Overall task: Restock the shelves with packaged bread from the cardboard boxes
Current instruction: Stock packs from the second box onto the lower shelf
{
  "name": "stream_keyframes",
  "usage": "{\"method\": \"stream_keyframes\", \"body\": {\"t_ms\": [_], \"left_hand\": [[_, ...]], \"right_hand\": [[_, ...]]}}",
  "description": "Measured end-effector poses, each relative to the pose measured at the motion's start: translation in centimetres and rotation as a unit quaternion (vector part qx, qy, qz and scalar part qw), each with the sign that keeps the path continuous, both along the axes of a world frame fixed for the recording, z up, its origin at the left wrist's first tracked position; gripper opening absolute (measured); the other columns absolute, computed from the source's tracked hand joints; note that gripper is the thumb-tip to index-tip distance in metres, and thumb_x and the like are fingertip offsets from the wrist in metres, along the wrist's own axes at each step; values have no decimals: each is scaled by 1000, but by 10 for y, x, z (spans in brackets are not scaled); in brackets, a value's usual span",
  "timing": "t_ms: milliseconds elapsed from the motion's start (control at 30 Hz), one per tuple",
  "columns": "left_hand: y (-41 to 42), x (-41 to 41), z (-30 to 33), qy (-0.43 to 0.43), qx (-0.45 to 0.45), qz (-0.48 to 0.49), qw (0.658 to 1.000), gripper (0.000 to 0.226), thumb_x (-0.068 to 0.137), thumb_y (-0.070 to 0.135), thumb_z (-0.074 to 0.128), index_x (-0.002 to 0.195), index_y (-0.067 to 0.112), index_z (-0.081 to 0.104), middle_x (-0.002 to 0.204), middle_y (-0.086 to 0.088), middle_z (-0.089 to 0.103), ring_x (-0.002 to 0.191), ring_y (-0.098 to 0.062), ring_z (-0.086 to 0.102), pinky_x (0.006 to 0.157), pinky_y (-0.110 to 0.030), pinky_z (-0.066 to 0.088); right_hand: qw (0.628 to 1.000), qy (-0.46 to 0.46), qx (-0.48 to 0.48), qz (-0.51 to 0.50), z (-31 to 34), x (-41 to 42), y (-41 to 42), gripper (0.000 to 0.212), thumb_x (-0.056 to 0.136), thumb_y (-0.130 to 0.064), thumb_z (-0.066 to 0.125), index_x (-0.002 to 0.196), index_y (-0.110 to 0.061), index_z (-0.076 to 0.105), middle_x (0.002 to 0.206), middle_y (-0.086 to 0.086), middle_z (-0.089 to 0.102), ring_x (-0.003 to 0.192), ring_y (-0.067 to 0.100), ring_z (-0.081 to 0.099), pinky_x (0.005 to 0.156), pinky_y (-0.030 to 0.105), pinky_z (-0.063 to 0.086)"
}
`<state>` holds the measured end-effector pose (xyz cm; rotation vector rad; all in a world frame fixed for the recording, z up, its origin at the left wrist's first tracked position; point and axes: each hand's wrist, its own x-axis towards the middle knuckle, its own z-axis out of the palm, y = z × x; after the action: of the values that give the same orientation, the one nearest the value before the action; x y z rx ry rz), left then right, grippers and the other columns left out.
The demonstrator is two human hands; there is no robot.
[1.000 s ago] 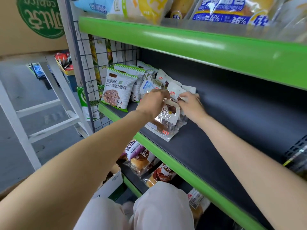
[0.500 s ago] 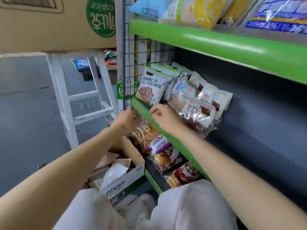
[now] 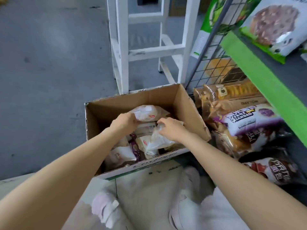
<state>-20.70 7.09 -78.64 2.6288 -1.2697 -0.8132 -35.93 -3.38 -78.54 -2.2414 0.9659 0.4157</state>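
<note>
In the cardboard box (image 3: 186, 110), our left hand (image 3: 123, 122) gripped a bread packet (image 3: 147, 112) at twelve o'clock; our right hand (image 3: 172, 128) pinched a clear packet (image 3: 157, 141) beside it.

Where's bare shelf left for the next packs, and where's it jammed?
Free: the dark middle shelf between its green lip and the chocolate-bread bag. Crowded: the lower shelf, packed with purple-label bread and other bags, and the cardboard box, where left hand and right hand grip packs.
</note>
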Motion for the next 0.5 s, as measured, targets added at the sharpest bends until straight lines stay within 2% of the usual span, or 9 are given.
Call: {"method": "stream_keyframes", "body": {"t_ms": [67,133,233,333,367,433,500], "left_hand": [[5,7,-28,-9,46,-25,999,20,91,21,47,109,14,54,120,-9,55,111,-33,51,87,-43,44],[5,11,-44,-24,66,-59,996,41,91,28,51,130,21,46,131,-7,47,124,-31,42,96,-46,38],[-7,6,-60,-36,52,-99,993,55,88,56,49,135,29,44,141,-1,45,135,-25,32,112,-51,19],[-26,-2,-67,40,100,-88,990,66,81,76,32,122,31,57,130,-1,57,134,-23,36,114,-58,1],[-30,-6,-70,59,123,-105,985,74,76,82,31,125,32,56,129,1,58,134,-23,36,113,-60,-3],[-34,-10,-74,60,160,-173,970,90,67,88,37,140,35,38,141,5,48,141,-23,28,110,-62,-11],[-36,-11,-81,36,175,-225,958,105,61,86,50,147,33,21,148,7,40,143,-24,25,109,-63,-13]], "right_hand": [[998,49,16,22,-30,13,0,57,93,-41,51,144,-23,33,149,13,29,137,34,25,110,40,26],[997,74,18,-15,-48,21,-4,57,96,-44,44,145,-20,31,151,16,25,139,37,22,113,45,22],[993,79,-25,-87,-65,24,-26,41,101,-28,33,134,-4,42,137,23,44,126,38,44,102,43,38],[980,81,-13,-184,-77,26,-56,31,96,-9,41,122,6,48,115,28,61,102,39,64,83,43,52],[976,101,-3,-192,-82,26,-62,32,93,-5,48,122,8,48,111,27,64,101,37,65,79,41,54],[972,170,-34,-161,-97,26,-67,39,90,-5,55,127,6,47,118,22,62,111,33,61,80,36,51],[964,232,-84,-98,-110,24,-67,44,94,-11,46,137,-2,39,138,18,45,123,33,49,96,38,43]]}}
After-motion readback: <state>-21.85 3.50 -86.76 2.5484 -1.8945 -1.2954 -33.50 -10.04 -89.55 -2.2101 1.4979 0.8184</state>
